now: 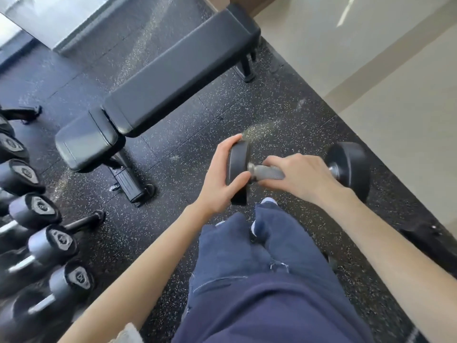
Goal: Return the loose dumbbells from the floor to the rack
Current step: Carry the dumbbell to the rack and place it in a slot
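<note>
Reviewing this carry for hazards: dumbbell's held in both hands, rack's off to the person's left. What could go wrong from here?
1. The left hand only cups the end of the dumbbell; the right hand alone wraps the handle. If that grip slips, the weight hangs right over the feet.
2. The bench stands between the person and part of the rack; its foot could catch a step or the swinging weight.

The right hand point(303, 178) covers part of the dumbbell point(346, 167) handle. The rack point(37, 219) of weights runs off the left edge, blurry. Their numbers are too small to read.
</note>
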